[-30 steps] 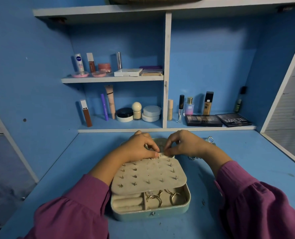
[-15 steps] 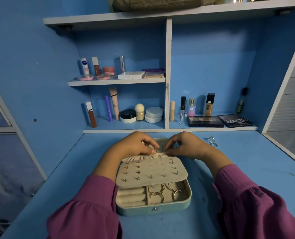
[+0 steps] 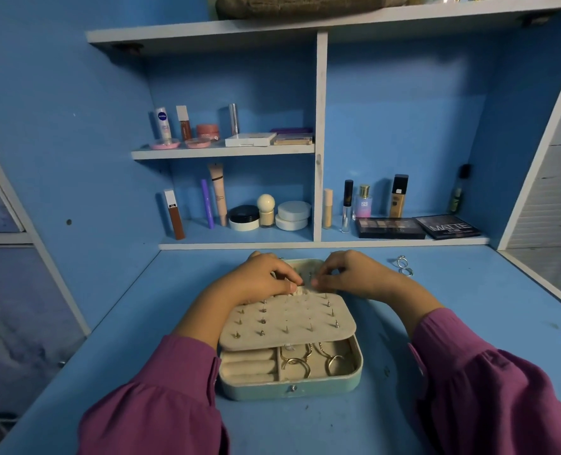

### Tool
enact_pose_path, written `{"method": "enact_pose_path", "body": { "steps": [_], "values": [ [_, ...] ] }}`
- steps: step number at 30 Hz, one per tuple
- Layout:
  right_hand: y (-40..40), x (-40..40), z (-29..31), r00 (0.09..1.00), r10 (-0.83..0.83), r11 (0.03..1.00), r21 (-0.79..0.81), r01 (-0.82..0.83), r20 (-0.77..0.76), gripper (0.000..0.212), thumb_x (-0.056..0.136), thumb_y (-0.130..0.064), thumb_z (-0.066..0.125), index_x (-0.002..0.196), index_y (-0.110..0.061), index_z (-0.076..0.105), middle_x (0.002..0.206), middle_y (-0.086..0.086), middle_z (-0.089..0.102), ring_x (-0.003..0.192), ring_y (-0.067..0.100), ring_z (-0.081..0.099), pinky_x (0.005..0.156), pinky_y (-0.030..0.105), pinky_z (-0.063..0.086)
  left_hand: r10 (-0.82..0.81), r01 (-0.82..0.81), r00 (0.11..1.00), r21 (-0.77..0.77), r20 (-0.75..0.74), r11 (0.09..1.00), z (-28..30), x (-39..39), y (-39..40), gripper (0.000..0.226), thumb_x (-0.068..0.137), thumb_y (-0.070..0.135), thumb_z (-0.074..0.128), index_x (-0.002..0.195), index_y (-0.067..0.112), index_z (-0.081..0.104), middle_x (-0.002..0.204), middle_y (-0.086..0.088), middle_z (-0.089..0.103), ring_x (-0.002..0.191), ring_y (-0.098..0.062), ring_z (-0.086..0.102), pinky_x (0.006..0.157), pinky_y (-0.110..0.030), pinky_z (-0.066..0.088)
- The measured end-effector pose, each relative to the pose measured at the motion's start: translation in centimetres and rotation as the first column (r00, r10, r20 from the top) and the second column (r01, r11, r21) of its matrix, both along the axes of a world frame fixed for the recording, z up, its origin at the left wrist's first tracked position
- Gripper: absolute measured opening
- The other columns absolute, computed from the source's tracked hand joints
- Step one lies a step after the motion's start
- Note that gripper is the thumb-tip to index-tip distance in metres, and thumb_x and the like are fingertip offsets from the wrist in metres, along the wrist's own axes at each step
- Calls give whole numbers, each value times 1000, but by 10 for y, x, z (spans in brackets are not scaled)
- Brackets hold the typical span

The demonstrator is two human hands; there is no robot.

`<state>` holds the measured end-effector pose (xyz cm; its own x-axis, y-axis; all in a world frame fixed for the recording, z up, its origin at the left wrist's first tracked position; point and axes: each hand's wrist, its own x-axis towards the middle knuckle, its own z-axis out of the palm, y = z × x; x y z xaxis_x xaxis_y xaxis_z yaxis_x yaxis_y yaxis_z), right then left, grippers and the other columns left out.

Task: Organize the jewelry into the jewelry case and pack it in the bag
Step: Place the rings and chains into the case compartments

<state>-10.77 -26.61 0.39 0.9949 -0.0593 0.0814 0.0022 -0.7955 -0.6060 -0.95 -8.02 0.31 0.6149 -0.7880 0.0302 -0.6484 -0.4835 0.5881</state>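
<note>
Both hands working the far edge of the open jewelry case on the desk. Left hand has fingers curled, tips pinching at the gathered fabric at the far end of the stud panel; right hand mirrors it just beside, fingertips pinched down at the same spot. Can't tell whether either has hold of an actual stud or only the fabric; too small and partly hidden by the fingers. Stud panel lies below both wrists, flapped over the case's tray, rows of stud posts sticking up. Nearer than that, between the forearms, the tray shows ring rolls under the left forearm side and gold rings and chains in the compartment beside them. Two loose silver rings sit on the desk past the right hand, near the shelf edge, well apart from the case. Bag looks to be on the top shelf, far above both hands. Risks, my read: panel is loose and propped, so pressing on its far end could tip it and shake studs off; a small piece slipping from a fingertip pinch drops behind the case out of sight; the silver rings are easy to miss before closing up.
</note>
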Motion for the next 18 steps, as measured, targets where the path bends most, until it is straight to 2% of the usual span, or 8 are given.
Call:
{"method": "enact_pose_path", "body": {
  "steps": [3, 5, 8, 13, 15, 18],
  "values": [
    [9, 3, 2, 997, -32, 999, -27, 30, -65, 28, 88, -36, 65, 93, -9, 72, 98, 7, 62, 85, 15, 51, 72, 25, 42, -2, 2, 1000, -10, 7, 1000, -1, 0, -1, 20, 84, 23, 71, 88, 43, 69, 94, 5, 52, 101, -13, 45, 97, -30, 40],
    [13, 7, 1, 995, -41, 996, -85, 34, -90, 29, 87, -40, 64, 81, -13, 70, 91, 8, 63, 85, 19, 54, 75, 32, 45, -7, 7, 1000, -7, 7, 1000, -1, -1, -1, 20, 85, 23, 70, 88, 42, 69, 96, 3, 52, 101, -13, 44, 96, -30, 39],
    [16, 11, -2, 994, -42, 991, -127, 29, -104, 40, 87, -44, 62, 55, -22, 56, 63, 0, 50, 63, 14, 47, 59, 28, 37, -15, 15, 1000, -10, 8, 1000, 0, -2, -1, 21, 85, 23, 69, 86, 44, 69, 98, 1, 54, 102, -13, 43, 95, -30, 38],
    [12, 11, -4, 994, -22, 992, -129, 8, -106, 43, 88, -46, 61, 55, -20, 53, 59, -1, 46, 55, 12, 41, 55, 25, 32, -16, 16, 1000, -39, 12, 999, -1, -2, -2, 28, 84, 24, 71, 79, 51, 66, 99, 0, 55, 103, -15, 46, 92, -30, 40],
    [10, 8, -6, 999, -35, 994, -103, 31, -34, 37, 87, -44, 63, 59, -21, 56, 62, 0, 49, 58, 12, 43, 55, 25, 33, -8, 9, 1000, -60, 12, 998, -2, -1, -2, 28, 83, 23, 72, 79, 50, 66, 99, 0, 56, 101, -15, 49, 87, -26, 43],
    [5, 4, -6, 972, -163, 985, 79, 152, 168, 25, 90, -40, 61, 72, -24, 64, 67, -6, 56, 63, 11, 49, 57, 26, 37, 33, -31, 999, -103, 19, 994, -3, 0, -3, 21, 82, 19, 73, 88, 39, 70, 101, -3, 56, 98, -15, 52, 81, -22, 43]
  ]
}}
